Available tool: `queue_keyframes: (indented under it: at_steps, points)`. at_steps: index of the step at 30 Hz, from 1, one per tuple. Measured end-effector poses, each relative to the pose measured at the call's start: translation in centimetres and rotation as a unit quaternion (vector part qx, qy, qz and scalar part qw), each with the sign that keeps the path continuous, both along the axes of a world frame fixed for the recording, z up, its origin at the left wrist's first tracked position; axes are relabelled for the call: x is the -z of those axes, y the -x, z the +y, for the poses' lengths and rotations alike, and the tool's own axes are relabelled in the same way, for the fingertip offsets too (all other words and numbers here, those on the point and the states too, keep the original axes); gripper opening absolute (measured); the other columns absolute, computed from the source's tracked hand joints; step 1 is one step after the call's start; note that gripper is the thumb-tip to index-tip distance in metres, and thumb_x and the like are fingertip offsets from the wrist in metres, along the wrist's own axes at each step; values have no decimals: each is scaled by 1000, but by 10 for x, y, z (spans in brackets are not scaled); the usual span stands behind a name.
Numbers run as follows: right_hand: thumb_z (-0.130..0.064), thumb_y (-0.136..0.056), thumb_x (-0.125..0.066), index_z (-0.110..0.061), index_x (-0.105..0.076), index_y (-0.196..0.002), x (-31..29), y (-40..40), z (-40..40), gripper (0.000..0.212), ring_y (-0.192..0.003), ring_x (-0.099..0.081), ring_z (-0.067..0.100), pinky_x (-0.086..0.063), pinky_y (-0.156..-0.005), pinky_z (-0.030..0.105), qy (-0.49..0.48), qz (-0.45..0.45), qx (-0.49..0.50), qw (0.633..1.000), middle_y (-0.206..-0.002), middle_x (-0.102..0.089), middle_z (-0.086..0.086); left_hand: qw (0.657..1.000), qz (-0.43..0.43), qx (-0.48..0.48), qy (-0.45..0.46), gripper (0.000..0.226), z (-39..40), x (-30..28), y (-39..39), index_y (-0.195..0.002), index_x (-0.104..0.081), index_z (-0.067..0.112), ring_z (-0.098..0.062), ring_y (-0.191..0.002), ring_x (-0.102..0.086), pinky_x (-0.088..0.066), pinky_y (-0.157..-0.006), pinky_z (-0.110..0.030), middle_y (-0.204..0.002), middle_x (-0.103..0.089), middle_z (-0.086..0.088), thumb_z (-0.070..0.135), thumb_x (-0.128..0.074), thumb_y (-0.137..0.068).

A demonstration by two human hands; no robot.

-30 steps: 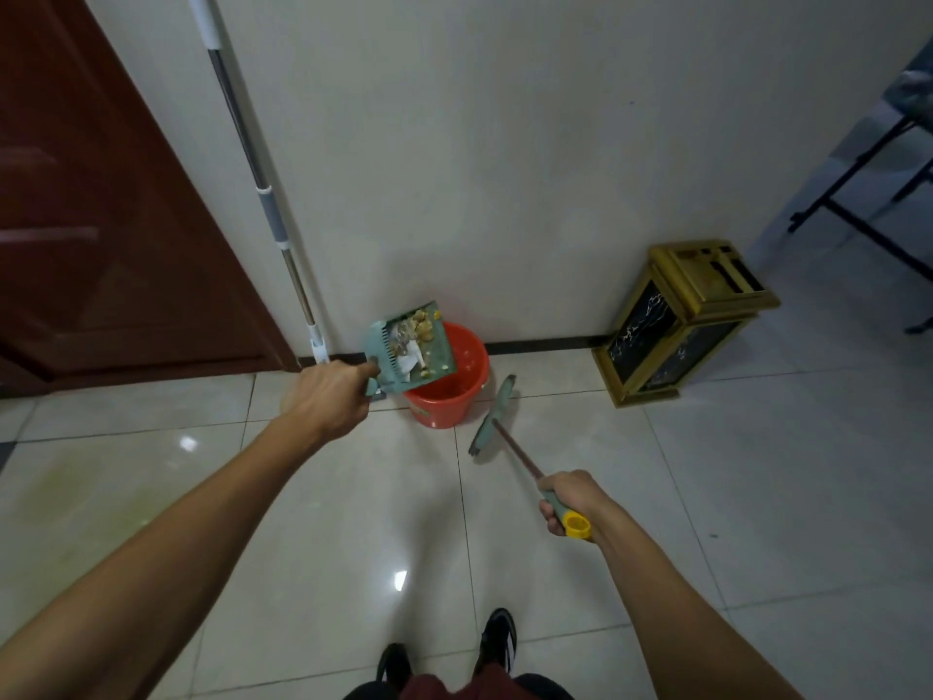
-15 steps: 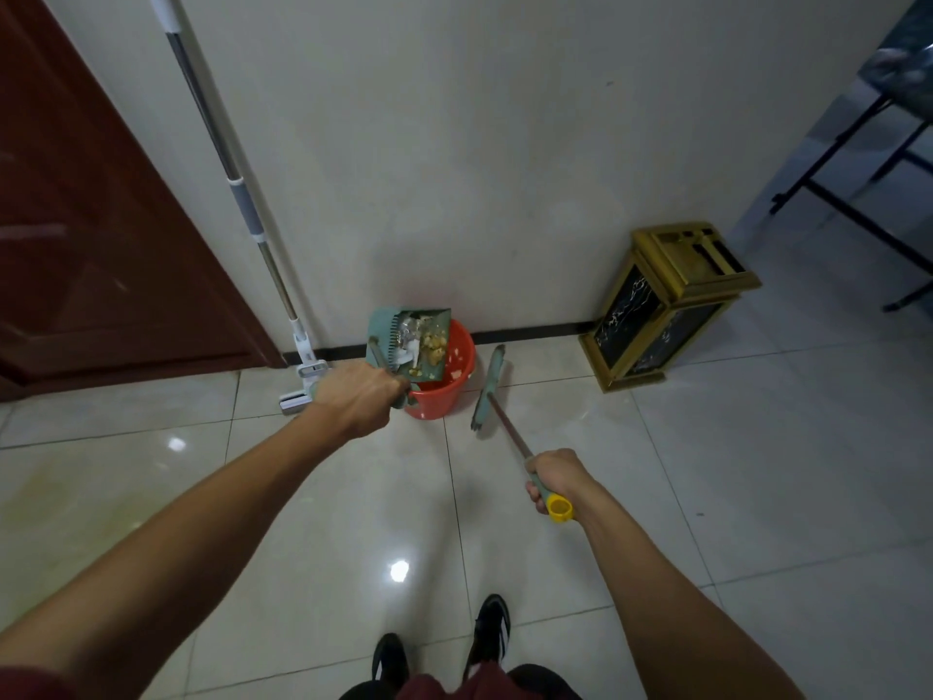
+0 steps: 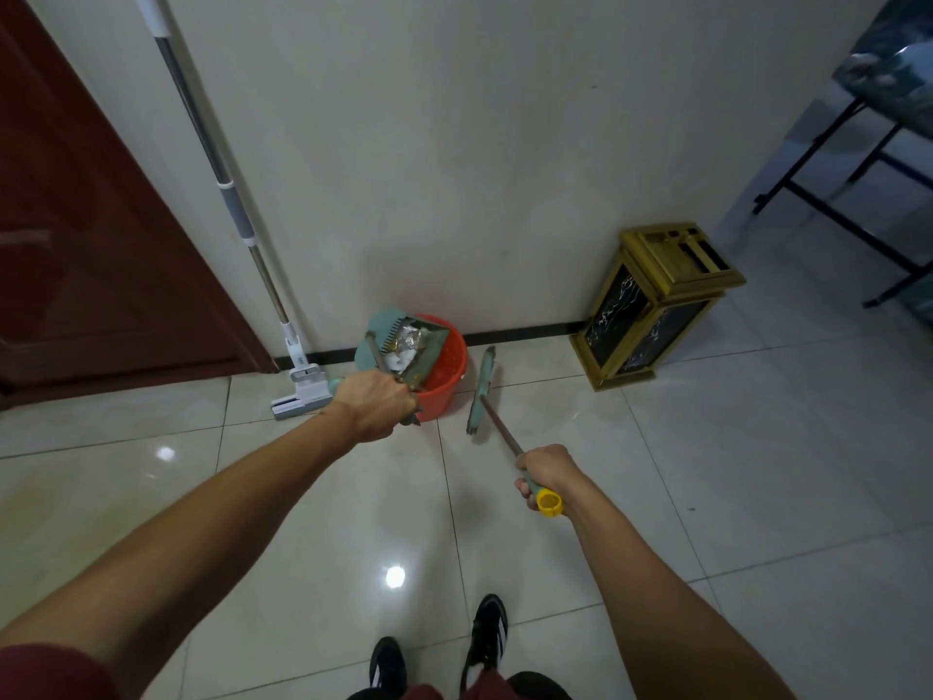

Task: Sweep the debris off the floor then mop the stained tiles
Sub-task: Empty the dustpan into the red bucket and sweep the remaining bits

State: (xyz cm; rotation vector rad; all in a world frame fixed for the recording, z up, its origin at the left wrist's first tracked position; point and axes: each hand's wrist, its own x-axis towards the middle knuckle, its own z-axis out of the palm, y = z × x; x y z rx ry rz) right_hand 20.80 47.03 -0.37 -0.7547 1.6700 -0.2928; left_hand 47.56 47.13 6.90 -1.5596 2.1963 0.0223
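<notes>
Against the wall's foot, the left hand [image 3: 374, 402] grasps the green dustpan [image 3: 399, 346], tilted over the red bucket [image 3: 444, 376] with debris [image 3: 406, 346] inside. Just beside it, the right hand [image 3: 542, 472] clenches the broom [image 3: 482, 391] handle, head touching the floor [image 3: 707, 497]. A mop [image 3: 298, 391] leans nearby.

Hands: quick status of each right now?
Left hand: grips the dustpan handle over the red bucket.
Right hand: grips the broom handle.
</notes>
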Motion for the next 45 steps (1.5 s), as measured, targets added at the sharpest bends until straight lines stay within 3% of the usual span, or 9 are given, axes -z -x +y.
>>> queue_keyframes:
  at_steps: [8,15,29,37,41,45]
  points:
    - [-1,-93,-47,10,-53,-117,4,4,4,27,-34,-46,17,-38,-39,22,1,-21,6,1000,-69,-53,17,998,-38,50,9,21,-10,-9,1,-114,-70,28,-25,-94,-72,-61,-70,-38,-105,-73,4,23,-65,-94]
    - [0,-93,-47,9,-54,-116,10,4,6,26,-39,-49,19,-39,-40,22,-8,-26,12,1000,-75,-55,20,992,-74,97,-36,34,4,2,25,-132,-65,20,-28,-111,-67,-56,-85,-39,-122,-70,-5,32,-57,-101]
    - [-1,-92,-49,9,-54,-115,12,23,-3,25,-44,-51,20,-39,-40,21,-24,-45,21,999,-75,-57,20,989,-86,120,-7,26,-36,-6,32,-115,-69,15,-33,-95,-70,-60,-73,-45,-108,-70,-6,33,-61,-97]
    - [2,-90,-47,8,-57,-105,21,28,-12,19,-42,-50,22,-38,-39,21,-21,-51,20,998,-72,-54,19,977,-150,134,-71,26,-11,15,59,-122,-69,19,-22,-100,-67,-45,-65,-31,-111,-71,-1,28,-58,-100]
    - [1,-92,-47,8,-55,-112,19,36,-20,23,-45,-52,21,-39,-39,20,-32,-67,14,997,-75,-56,19,986,-115,112,-52,28,-27,-1,62,-119,-69,22,-27,-96,-69,-55,-70,-35,-106,-72,-3,39,-60,-98]
    - [1,-92,-46,7,-55,-111,18,43,-23,22,-44,-51,19,-39,-38,20,-35,-73,5,997,-71,-55,18,983,-132,122,-36,20,-49,-23,63,-108,-73,23,-27,-91,-71,-60,-72,-40,-99,-73,0,36,-62,-98]
